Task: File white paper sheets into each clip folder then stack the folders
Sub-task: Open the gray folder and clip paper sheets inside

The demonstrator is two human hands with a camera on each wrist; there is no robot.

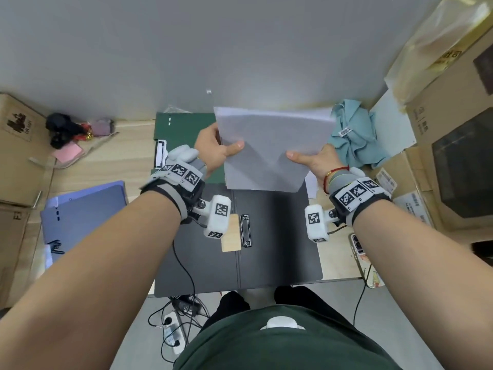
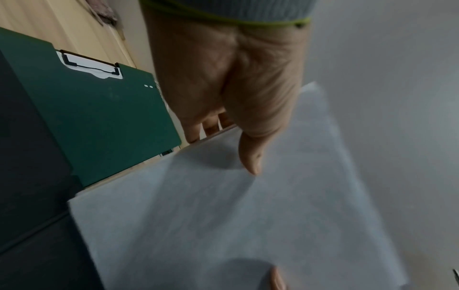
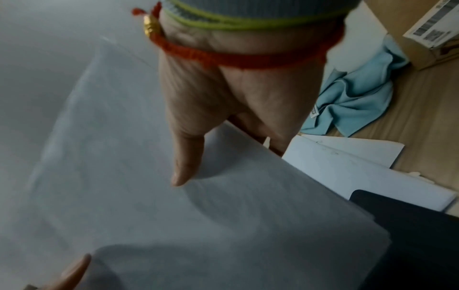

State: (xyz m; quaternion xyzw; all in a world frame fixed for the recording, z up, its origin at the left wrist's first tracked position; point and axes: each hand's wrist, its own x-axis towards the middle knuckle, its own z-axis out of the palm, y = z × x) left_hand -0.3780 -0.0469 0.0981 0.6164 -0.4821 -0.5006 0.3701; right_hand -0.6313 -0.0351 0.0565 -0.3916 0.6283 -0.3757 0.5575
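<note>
A stack of white paper sheets [image 1: 269, 148] is held in the air above the table's far half, its lower edge over the open black folder [image 1: 280, 236]. My left hand [image 1: 213, 149] pinches the stack's left edge, thumb on top, fingers underneath. My right hand [image 1: 312, 161] pinches the right edge the same way. The black folder lies open and flat in front of me with its metal clip [image 1: 245, 231] near the spine. A closed green folder [image 1: 184, 134] lies behind it, and a purple folder [image 1: 82, 212] lies at the left. In the wrist views the paper [image 2: 236, 225] [image 3: 174, 215] fills the frame under each thumb.
A crumpled light-blue cloth [image 1: 354, 137] lies at the right by more white sheets [image 3: 360, 168]. Cardboard boxes [image 1: 453, 156] crowd the right side and another box [image 1: 18, 145] the left. A phone [image 1: 358, 247] lies at the right edge. Cables and a power strip [image 1: 173, 332] are on the floor.
</note>
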